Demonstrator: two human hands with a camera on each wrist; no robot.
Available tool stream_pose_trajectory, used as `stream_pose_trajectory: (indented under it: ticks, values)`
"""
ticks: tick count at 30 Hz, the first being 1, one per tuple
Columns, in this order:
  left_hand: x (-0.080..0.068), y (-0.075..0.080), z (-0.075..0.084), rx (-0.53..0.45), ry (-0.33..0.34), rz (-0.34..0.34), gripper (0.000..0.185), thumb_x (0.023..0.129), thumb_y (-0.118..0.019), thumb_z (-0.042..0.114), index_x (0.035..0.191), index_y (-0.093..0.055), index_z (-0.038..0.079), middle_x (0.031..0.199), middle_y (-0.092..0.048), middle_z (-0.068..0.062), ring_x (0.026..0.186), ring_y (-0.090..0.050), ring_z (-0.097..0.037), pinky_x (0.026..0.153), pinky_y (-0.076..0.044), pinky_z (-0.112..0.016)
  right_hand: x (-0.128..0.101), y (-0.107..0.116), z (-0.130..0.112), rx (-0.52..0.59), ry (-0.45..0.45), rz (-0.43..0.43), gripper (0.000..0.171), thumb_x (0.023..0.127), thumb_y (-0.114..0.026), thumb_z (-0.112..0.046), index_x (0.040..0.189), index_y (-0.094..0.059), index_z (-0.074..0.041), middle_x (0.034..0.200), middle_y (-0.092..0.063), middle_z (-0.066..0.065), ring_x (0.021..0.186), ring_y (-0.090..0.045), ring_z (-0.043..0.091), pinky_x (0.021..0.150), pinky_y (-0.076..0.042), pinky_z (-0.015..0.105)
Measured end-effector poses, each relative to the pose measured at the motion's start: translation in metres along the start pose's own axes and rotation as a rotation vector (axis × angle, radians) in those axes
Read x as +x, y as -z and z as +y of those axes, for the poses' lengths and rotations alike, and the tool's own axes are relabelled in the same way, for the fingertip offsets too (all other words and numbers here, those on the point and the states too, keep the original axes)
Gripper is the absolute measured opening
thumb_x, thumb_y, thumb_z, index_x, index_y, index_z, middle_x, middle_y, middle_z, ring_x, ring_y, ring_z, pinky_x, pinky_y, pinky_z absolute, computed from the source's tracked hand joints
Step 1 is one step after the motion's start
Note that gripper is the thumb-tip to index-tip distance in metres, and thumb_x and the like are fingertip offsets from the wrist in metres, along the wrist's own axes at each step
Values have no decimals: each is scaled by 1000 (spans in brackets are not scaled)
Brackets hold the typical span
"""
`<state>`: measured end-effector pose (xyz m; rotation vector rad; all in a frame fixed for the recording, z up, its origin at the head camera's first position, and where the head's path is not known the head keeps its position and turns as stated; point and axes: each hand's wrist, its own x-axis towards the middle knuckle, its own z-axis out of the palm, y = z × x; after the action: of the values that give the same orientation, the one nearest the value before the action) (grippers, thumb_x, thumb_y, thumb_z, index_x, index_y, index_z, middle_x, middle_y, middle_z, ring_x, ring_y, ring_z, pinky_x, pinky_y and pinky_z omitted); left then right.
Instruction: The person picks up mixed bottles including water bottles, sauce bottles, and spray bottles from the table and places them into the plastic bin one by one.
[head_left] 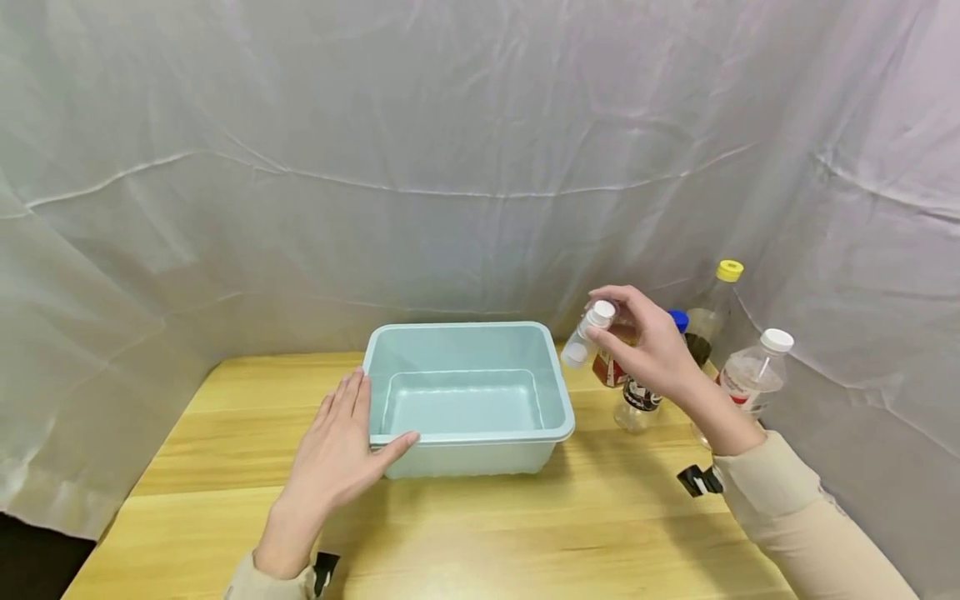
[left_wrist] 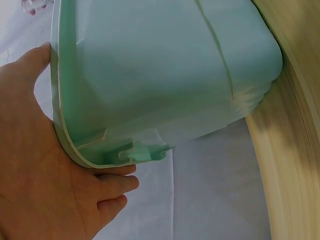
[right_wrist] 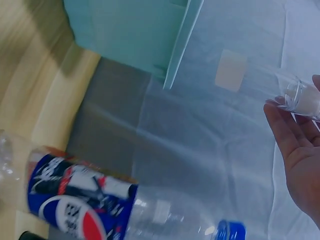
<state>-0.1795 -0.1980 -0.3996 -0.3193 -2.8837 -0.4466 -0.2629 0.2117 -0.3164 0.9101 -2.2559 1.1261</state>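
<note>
The person's left hand lies flat and released against the near left corner of a pale green tub, fingers straight along its wall and thumb on the front rim; the left wrist view shows the palm pressed to the tub's rim. The tub stands on the wooden bench, nothing in it.

The right hand is raised just beside the tub's right rim, its grip pinching a small clear bottle with a white cap by the neck, the bottle tilted with its base pointing down toward the tub. Behind that hand, further bottles stand on the bench: one with a yellow cap, one with a white cap, and a blue-capped cola bottle.

To my eye the small bottle is being carried across, the other hand steadying the tub. A next move would call for bringing it over the opening and loosening the pinch.
</note>
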Motion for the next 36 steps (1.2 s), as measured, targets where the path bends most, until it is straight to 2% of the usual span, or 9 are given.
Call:
stream_pose_trajectory:
  ticks: [4, 8, 19, 27, 32, 36]
  values:
    - [0, 0, 0, -6, 2, -3, 114, 95, -47, 79, 160, -21, -10, 171, -13, -24, 158, -14, -42, 129, -14, -55, 16, -9, -6, 33, -30, -53, 43, 94, -73, 2, 134, -58, 2, 120, -67, 14, 99, -72, 16, 85, -57, 13]
    - [-1, 0, 0, -10, 8, -7, 114, 95, -46, 79, 161, -21, -10, 171, -13, -24, 158, -14, -42, 129, -14, -55, 31, -21, -11, 78, -54, -110, 43, 96, -72, -2, 136, -57, 1, 123, -65, 16, 103, -72, 29, 87, -58, 17]
    - [-5, 0, 1, -4, 17, -5, 114, 94, -47, 80, 161, -22, -10, 172, -13, -23, 158, -16, -43, 128, -17, -55, 68, -64, -13, 151, -17, -224, 43, 94, -77, -7, 134, -60, -3, 120, -66, 13, 107, -72, 27, 89, -63, 36]
    - [-6, 0, 1, 6, 23, -3, 114, 94, -45, 81, 161, -23, -9, 171, -15, -23, 157, -17, -42, 128, -19, -55, 94, -100, -13, 210, -9, -319, 43, 94, -78, -6, 133, -60, -3, 113, -66, 10, 104, -71, 24, 90, -62, 37]
    - [-8, -1, 2, 11, 25, -5, 114, 94, -45, 81, 161, -24, -9, 171, -16, -23, 157, -18, -42, 128, -19, -55, 106, -122, -16, 235, -48, -388, 42, 95, -77, -9, 134, -60, -6, 112, -67, 9, 101, -70, 22, 91, -62, 36]
    - [-8, -1, 3, 6, 20, -3, 114, 94, -46, 81, 160, -24, -9, 171, -17, -24, 157, -18, -43, 128, -19, -55, 113, -141, -16, 236, -69, -436, 41, 95, -75, -8, 133, -61, -3, 114, -67, 9, 101, -70, 21, 93, -60, 34]
